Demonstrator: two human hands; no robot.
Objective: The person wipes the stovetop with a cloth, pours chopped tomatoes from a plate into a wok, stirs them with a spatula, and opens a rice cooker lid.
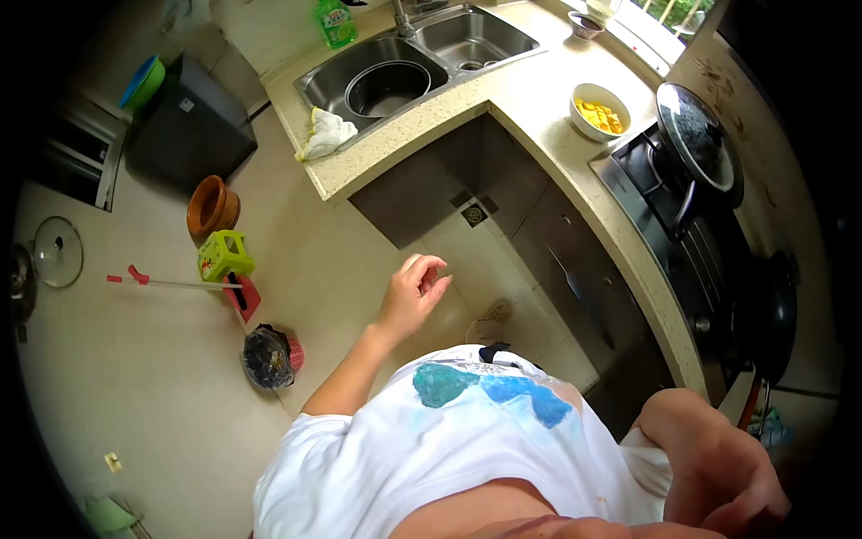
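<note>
My left hand [415, 292] hangs in the air in front of my white shirt, above the tiled floor. Its fingers are loosely curled, with a gap between them and the thumb, and nothing shows in it. On the lower right, my right arm is bent back close to the camera, and my right hand [741, 485] is only partly seen there, its fingers hard to make out. Closest to that arm are the counter's end and the stove [700, 260]. A lidded pan [696, 139] sits on the stove, beside a white bowl [597, 112] of yellow food pieces.
The double sink [476, 40] holds a dark round pot [388, 88] in its left basin. A white cloth [328, 135] lies at the counter corner [332, 184]. On the left floor stand a brown pot [214, 207], a green stool [224, 255], a dustpan [242, 296] and a lined bin [269, 357].
</note>
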